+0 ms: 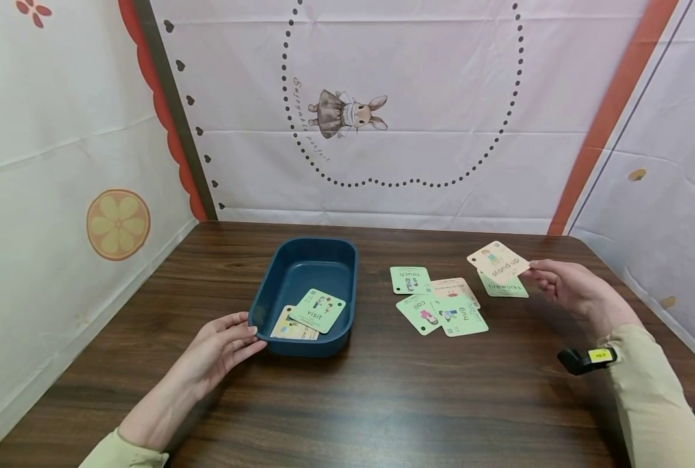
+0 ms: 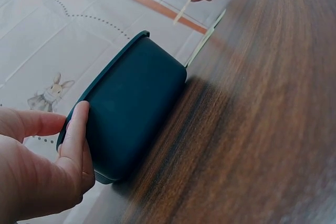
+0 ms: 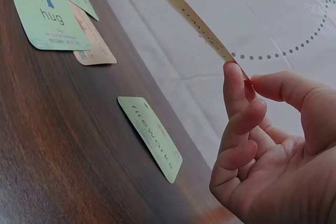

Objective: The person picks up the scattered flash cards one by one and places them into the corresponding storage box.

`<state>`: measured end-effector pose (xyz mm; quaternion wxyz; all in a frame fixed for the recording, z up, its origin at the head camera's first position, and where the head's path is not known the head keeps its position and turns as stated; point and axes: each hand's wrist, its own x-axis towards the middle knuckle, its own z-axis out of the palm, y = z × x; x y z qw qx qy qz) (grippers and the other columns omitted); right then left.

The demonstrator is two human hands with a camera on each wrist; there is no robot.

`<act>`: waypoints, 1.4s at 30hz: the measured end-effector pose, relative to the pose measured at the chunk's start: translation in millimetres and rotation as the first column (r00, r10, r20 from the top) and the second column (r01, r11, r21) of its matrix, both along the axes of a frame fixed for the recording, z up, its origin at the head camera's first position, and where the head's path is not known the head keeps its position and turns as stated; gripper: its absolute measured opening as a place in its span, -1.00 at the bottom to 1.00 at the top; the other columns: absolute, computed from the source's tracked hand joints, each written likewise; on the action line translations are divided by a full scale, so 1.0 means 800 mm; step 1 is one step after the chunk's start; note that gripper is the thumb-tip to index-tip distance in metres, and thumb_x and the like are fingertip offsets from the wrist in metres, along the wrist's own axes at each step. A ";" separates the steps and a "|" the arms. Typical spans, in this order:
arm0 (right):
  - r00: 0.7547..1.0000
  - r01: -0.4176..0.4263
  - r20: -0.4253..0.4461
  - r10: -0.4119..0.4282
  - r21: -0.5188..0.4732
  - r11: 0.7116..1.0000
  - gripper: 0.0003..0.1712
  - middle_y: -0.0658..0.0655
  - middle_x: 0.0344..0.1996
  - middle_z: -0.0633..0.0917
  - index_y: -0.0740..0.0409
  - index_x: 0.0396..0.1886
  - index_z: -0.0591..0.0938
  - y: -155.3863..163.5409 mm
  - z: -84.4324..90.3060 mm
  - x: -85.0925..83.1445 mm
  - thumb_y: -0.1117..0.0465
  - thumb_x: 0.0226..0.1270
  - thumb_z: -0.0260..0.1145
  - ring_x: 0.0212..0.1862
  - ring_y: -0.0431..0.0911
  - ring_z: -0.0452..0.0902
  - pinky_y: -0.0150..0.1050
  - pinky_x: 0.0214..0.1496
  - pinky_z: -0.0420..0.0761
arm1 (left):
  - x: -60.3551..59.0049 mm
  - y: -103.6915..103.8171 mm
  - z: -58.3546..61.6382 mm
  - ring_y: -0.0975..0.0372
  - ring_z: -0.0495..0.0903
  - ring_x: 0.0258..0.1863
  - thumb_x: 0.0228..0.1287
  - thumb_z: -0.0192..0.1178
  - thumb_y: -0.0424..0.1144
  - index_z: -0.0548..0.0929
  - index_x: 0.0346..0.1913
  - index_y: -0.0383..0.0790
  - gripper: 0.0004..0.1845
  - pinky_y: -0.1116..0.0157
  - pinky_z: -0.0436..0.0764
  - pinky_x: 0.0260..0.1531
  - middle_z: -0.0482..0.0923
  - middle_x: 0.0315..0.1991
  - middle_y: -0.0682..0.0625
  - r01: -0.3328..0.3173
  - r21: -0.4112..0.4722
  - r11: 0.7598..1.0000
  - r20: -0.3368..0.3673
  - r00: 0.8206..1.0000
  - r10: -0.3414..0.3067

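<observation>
My right hand (image 1: 549, 276) pinches the edge of a cream "stand up" card (image 1: 498, 260) and holds it just above the table; the right wrist view shows that card (image 3: 206, 29) edge-on between thumb and fingertips. Under it lies a green "fireworks" card (image 1: 504, 287) (image 3: 152, 137). My left hand (image 1: 230, 338) (image 2: 47, 166) rests against the near left corner of a dark blue tray (image 1: 277, 286) (image 2: 131, 103), fingers straight on its wall. In the tray lie a green "visit" card (image 1: 317, 310) and a yellow card (image 1: 291, 327) beneath it.
Several cards lie face up on the dark wooden table (image 1: 382, 390) right of the tray: "touch" (image 1: 410, 279), "call" (image 1: 419, 312), "hug" (image 1: 459, 316) (image 3: 46, 11) and a cream one (image 1: 456, 286). Printed cloth walls enclose the table on three sides.
</observation>
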<state>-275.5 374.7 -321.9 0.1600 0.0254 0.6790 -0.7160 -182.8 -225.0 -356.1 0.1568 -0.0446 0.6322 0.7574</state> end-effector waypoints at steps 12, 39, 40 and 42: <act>0.999 -0.019 -0.050 0.012 -0.138 0.990 -0.61 -0.12 -0.38 0.79 -0.02 -0.34 0.71 -0.010 0.007 -0.006 0.26 0.57 -0.02 -0.47 -0.34 0.46 -0.50 -0.47 0.44 | 0.003 -0.003 0.002 0.29 0.58 -0.05 0.44 0.09 -0.32 0.03 0.42 -0.42 -0.35 0.38 0.68 0.10 0.46 0.04 -0.06 -0.002 0.000 1.000 -0.001 1.000 0.002; 0.998 -0.028 -0.063 0.016 -0.204 0.979 -0.70 -0.07 -0.40 0.76 0.05 -0.30 0.70 -0.043 0.032 -0.017 0.23 0.55 0.06 -0.45 -0.28 0.41 -0.46 -0.45 0.40 | 0.003 0.002 0.002 0.31 0.60 -0.12 0.43 0.08 -0.35 0.09 0.37 -0.45 -0.41 0.39 0.69 0.07 0.50 -0.03 -0.04 0.008 0.012 1.000 -0.023 1.000 -0.007; 0.998 -0.030 -0.064 0.017 -0.209 0.977 -0.71 -0.07 -0.40 0.76 0.05 -0.30 0.70 -0.045 0.033 -0.018 0.23 0.55 0.06 -0.45 -0.28 0.41 -0.46 -0.45 0.40 | 0.003 0.002 0.002 0.31 0.60 -0.12 0.43 0.08 -0.35 0.09 0.38 -0.45 -0.41 0.39 0.69 0.07 0.50 -0.03 -0.04 0.006 0.014 1.000 -0.020 1.000 -0.006; 0.997 -0.039 -0.069 0.024 -0.226 0.973 -0.71 -0.06 -0.38 0.76 0.06 -0.29 0.69 -0.049 0.034 -0.019 0.24 0.55 0.05 -0.44 -0.28 0.41 -0.47 -0.45 0.39 | 0.003 0.002 0.003 0.31 0.60 -0.13 0.43 0.09 -0.35 0.09 0.37 -0.45 -0.41 0.39 0.69 0.06 0.50 -0.04 -0.04 0.002 0.018 1.000 -0.015 1.000 -0.002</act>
